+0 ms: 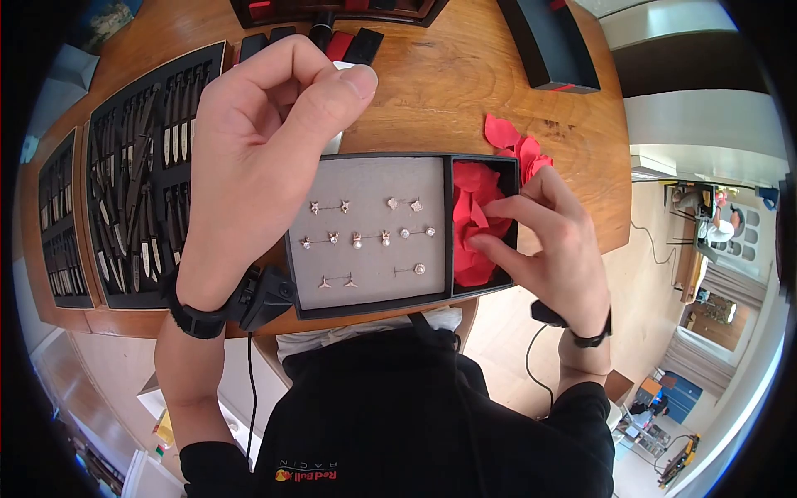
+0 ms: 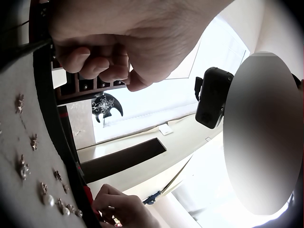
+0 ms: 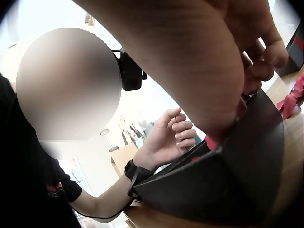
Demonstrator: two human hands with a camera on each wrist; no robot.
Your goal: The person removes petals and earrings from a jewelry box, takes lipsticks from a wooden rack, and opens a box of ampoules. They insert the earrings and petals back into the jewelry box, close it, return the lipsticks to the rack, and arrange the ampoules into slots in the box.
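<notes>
A grey earring board [image 1: 378, 187] with several pairs of small earrings lies in the black box's wide part. Red petals [image 1: 471, 270] fill the narrow compartment at its right. Above the board's left upper corner, my left hand [image 1: 257, 158] is raised with curled fingers, its thumb tip against the index finger; no object shows between them. In the left wrist view its fingers [image 2: 99, 69] are bent too. My right hand [image 1: 556, 241] reaches into the petals, thumb and index finger apart and touching them. The right wrist view shows the box's black wall [image 3: 204, 190], which hides the right fingertips.
Trays of dark-handled pieces [image 1: 137, 183] stand on the left. Loose red petals [image 1: 527, 149] lie behind the box on the wooden table [image 1: 465, 91]. A long black box part [image 1: 552, 50] is at the back right, and small black and red boxes [image 1: 363, 46] at the back.
</notes>
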